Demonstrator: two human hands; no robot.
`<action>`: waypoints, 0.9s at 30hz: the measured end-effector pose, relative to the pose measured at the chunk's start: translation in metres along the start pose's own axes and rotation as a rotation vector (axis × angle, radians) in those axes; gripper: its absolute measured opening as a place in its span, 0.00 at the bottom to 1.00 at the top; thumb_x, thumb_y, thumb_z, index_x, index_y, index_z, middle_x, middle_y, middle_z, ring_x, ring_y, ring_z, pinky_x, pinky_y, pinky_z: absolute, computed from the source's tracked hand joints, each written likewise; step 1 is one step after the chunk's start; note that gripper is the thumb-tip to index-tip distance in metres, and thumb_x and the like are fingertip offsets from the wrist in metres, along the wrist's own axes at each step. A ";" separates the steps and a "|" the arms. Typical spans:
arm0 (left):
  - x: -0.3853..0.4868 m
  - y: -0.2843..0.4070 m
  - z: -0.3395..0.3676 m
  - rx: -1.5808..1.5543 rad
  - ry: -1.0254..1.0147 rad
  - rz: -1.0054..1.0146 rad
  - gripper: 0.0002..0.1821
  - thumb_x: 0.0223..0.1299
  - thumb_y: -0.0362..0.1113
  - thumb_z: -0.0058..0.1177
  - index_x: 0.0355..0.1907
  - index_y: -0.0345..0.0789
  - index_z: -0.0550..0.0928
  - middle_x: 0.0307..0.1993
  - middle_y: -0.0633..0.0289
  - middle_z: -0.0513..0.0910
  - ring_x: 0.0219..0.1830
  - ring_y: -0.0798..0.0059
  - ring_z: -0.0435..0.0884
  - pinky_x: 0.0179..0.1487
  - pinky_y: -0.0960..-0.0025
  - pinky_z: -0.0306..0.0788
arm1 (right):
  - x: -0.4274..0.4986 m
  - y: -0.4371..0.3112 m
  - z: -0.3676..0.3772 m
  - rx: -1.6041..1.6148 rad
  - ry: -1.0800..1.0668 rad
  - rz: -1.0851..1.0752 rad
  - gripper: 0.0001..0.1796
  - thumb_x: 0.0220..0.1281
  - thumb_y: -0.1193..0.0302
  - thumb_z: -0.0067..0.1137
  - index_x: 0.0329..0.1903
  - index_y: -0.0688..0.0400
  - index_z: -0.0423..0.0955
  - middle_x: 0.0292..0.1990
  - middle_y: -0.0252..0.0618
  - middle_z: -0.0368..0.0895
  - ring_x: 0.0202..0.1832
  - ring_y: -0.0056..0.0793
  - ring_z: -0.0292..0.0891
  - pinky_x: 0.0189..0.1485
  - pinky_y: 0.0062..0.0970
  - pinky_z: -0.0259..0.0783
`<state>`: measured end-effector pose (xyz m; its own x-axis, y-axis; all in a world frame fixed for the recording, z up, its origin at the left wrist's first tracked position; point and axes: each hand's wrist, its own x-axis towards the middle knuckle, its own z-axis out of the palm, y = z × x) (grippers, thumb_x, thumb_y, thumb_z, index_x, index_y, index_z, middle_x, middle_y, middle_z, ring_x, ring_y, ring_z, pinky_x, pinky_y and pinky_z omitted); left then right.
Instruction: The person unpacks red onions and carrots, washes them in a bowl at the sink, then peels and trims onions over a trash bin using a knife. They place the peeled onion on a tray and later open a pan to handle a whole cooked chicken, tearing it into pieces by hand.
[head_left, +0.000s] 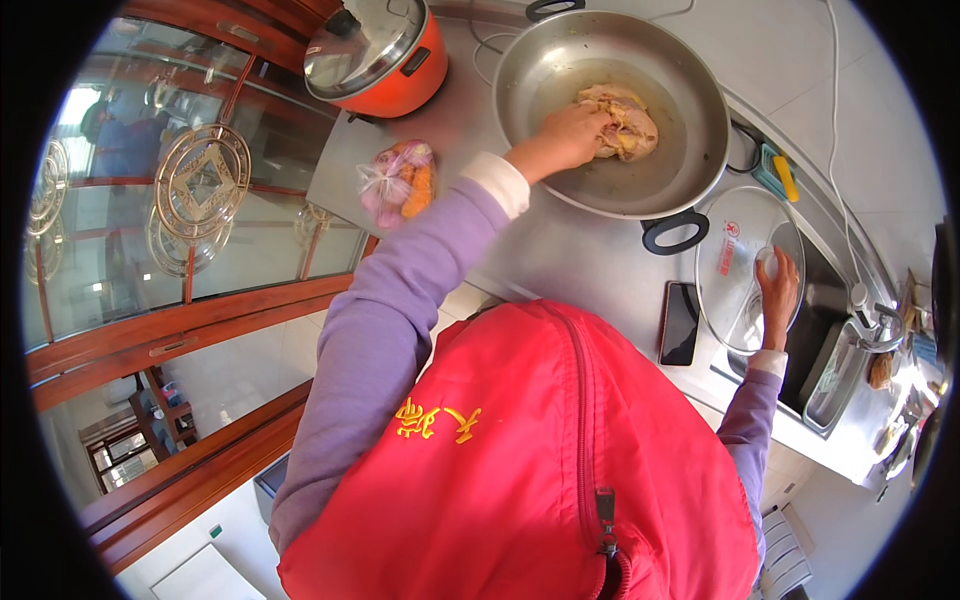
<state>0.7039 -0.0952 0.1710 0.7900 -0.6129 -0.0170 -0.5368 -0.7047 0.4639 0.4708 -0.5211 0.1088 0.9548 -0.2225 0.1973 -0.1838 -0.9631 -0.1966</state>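
Observation:
My left hand (568, 140) reaches into a wide steel wok (660, 67) with black loop handles. Its fingers grip the near left side of a pale, raw-looking piece of poultry (632, 135). Shallow cloudy liquid lies around the meat on the wok's bottom. To the right, my right hand (781, 289) has its fingers around the knob of a clear glass lid (724, 300) with a metal rim. The lid lies over the counter's edge and partly over the sink (819, 304). Red print marks the glass.
An orange-red pot (405, 79) with a steel lid stands at the back left. Nearer lies a plastic bag of onions and carrots (401, 184). A dark phone (680, 324) rests left of the sink. A white cable (834, 112) runs behind the wok. Glazed wooden doors (187, 300) border the left.

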 end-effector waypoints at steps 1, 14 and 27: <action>0.000 -0.005 -0.006 -0.131 -0.032 0.016 0.28 0.58 0.41 0.60 0.61 0.35 0.73 0.57 0.48 0.77 0.55 0.59 0.79 0.55 0.58 0.73 | -0.001 0.000 -0.007 -0.007 0.006 -0.006 0.26 0.60 0.62 0.65 0.60 0.57 0.73 0.56 0.49 0.77 0.57 0.51 0.73 0.59 0.41 0.68; -0.059 -0.044 -0.076 -1.803 -0.117 -0.293 0.34 0.72 0.56 0.43 0.63 0.25 0.70 0.61 0.42 0.75 0.61 0.58 0.77 0.62 0.62 0.73 | 0.039 -0.073 -0.136 0.193 0.066 -0.065 0.24 0.58 0.68 0.65 0.58 0.57 0.77 0.51 0.48 0.81 0.53 0.45 0.79 0.56 0.34 0.72; -0.127 -0.107 -0.085 -1.911 0.328 -0.319 0.09 0.55 0.21 0.47 0.38 0.32 0.76 0.35 0.56 0.81 0.36 0.69 0.80 0.39 0.72 0.77 | 0.144 -0.277 -0.109 0.287 0.055 -0.534 0.22 0.52 0.65 0.68 0.50 0.58 0.79 0.47 0.44 0.82 0.48 0.46 0.78 0.51 0.36 0.73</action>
<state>0.6863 0.0881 0.1990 0.9129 -0.3257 -0.2461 0.4031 0.6238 0.6697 0.6338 -0.3027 0.2962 0.8826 0.2653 0.3881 0.3951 -0.8660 -0.3065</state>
